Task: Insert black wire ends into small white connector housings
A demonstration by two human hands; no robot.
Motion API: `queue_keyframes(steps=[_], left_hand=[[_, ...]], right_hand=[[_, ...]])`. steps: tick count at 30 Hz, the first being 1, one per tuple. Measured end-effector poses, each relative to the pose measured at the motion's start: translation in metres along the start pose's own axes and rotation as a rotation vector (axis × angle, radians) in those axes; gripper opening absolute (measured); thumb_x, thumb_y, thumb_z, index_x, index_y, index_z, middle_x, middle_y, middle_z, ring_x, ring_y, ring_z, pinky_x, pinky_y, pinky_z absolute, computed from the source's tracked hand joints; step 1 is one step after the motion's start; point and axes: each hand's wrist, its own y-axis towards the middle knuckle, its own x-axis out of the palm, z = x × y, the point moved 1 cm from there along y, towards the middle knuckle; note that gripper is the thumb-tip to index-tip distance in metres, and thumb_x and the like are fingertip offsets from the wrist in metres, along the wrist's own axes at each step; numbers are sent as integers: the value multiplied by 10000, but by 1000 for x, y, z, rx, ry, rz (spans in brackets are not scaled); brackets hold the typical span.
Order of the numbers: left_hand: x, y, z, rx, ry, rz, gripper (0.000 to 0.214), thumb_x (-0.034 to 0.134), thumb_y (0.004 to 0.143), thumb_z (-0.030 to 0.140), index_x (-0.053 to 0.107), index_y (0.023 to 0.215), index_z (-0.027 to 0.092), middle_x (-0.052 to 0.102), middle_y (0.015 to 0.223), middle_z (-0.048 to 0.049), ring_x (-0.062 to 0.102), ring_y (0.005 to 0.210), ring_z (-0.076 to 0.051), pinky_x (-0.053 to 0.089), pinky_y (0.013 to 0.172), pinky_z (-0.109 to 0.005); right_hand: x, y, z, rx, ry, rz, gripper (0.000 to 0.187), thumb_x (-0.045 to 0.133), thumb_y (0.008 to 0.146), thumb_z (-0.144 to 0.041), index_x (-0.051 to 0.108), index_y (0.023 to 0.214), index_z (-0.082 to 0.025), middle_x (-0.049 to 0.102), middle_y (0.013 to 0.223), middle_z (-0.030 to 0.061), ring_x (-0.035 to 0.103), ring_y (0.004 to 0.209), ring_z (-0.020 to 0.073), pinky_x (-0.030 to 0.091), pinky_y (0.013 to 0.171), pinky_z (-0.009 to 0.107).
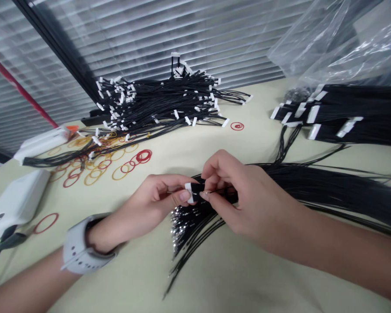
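Between thumb and fingers, my left hand (pixel 156 198) grips a small white connector (pixel 189 192) with black wires running out to the right. My right hand (pixel 237 191) pinches a black wire (pixel 211 191) close behind that connector, its thumb and index fingertips together. Just below lies a fan of loose black wires with shiny metal terminals (pixel 179 228) at their ends. From under my right hand, the long black wire bundle (pixel 329 191) stretches away to the right. Whether the pinched wire's tip sits inside the connector cannot be made out.
A pile of black cables with white connectors (pixel 169 100) lies at the back. More connector bundles (pixel 361 115) lie at the right, by clear plastic bags (pixel 345 43). Yellow and red rubber bands (pixel 101 167) are scattered left, near a white device (pixel 18 200). Blinds (pixel 182 34) stand behind.
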Motion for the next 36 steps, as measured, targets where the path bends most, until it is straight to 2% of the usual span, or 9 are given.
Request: queue_keyframes(steps=[6,12,17,23,29,32,36], left_hand=[[0,-1,1,1,27,-15,137,538,802,173,674,801,184,655,746,-9,571,692,-114,456,646,-207],[1,-1,-1,79,116,-21,131,549,802,198,675,819,229,644,752,3,557,712,-126,441,652,-216],[5,-3,-2,125,132,13,98,576,783,206,669,812,208,651,763,-11,562,730,-147,454,672,-239],[-3,-1,5,102,23,88,122,584,788,234,675,867,216,662,761,-4,573,692,-124,472,648,-220],[-15,6,-3,93,-55,107,118,555,819,237,664,837,195,638,751,-2,565,694,-98,460,658,-189],[-16,7,-8,86,-93,79,134,551,824,249,653,880,182,639,791,-11,563,713,-97,455,679,-194],[-16,8,-8,61,-113,60,141,550,825,247,648,882,164,640,804,-23,568,722,-102,457,684,-198]], right_hand=[[2,2,0,-15,-25,29,154,476,758,-93,410,834,-210,540,666,-52,511,573,76,342,495,194],[8,0,-1,-79,-31,64,128,465,759,-72,440,800,-192,556,692,-36,509,594,75,352,523,192],[12,-1,0,-151,-1,110,155,463,738,-21,455,729,-176,543,687,-49,481,578,44,345,513,157],[-2,5,-2,-168,-31,167,73,541,778,-104,580,808,-157,614,727,-36,558,658,58,412,603,161],[-15,8,7,-309,-183,218,160,478,853,-200,633,890,-195,595,833,13,549,689,87,436,639,215],[-17,10,10,-310,-195,164,212,452,870,-237,618,991,-181,564,775,18,523,645,91,428,610,226],[-20,11,9,-390,-369,-78,205,529,823,-263,620,966,-147,542,843,51,509,733,138,428,680,282]])
